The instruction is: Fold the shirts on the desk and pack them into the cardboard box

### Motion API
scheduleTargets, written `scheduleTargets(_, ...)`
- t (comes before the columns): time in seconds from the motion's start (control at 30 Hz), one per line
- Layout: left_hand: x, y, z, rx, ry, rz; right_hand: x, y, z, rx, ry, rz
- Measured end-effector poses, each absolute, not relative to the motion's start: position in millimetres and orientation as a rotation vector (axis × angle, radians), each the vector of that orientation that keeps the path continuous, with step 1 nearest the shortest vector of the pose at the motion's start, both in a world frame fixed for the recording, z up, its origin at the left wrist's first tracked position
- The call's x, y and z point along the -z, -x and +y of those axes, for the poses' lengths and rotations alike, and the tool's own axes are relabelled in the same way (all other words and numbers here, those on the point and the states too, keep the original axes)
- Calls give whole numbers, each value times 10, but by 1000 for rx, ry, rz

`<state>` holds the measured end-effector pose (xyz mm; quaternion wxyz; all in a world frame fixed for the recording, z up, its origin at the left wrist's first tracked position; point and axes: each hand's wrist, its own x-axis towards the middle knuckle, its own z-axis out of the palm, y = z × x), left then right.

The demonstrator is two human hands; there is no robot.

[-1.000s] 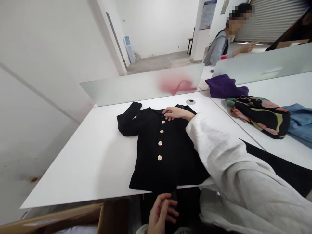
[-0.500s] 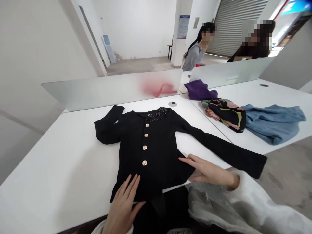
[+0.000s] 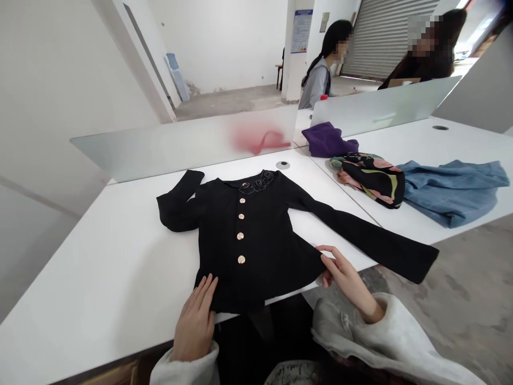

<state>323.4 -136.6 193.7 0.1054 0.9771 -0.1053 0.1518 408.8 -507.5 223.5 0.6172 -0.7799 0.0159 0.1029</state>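
Observation:
A black long-sleeved top [image 3: 264, 240] lies front up on the white table, with gold buttons down its front and dark rosette trim [image 3: 258, 183] at the neckline. One sleeve is folded back on the left; the other stretches out to the right, past the table's edge. My left hand [image 3: 197, 315] rests flat on the lower left corner of the top, fingers stretched out. At the flared right corner of the hem, my right hand [image 3: 340, 272] pinches the fabric between thumb and fingers.
To the right lie a purple cloth [image 3: 328, 140], a floral printed garment [image 3: 374, 179] and a blue garment [image 3: 457, 190]. A frosted divider [image 3: 180, 141] runs along the table's back, a red shape blurred behind it. Two people [image 3: 316, 80] are beyond the divider.
My right hand has moved outward to the hem's right corner and taken hold of it; the fold there is now spread out. My left hand has shifted slightly left on the hem.

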Motion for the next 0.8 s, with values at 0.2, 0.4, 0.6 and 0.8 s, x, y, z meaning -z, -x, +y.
scheduleTargets(0.2,-2000,-3205,-1345,-320,-2759,-347,-2307,-4075,-5097,-372,1753,-16)
scheduleTargets(0.4,-2004,-3242,-1248,-366,-2789,-480,-2403,-4073,-5236,-311,2065,-546)
scheduleTargets(0.6,-1977,-3287,-1237,-428,-2794,-568,-2324,-4071,-5145,167,2462,-550)
scheduleTargets(0.8,-1901,-3320,-1166,-264,-2822,-577,-2257,-4091,-5100,249,2520,-565)
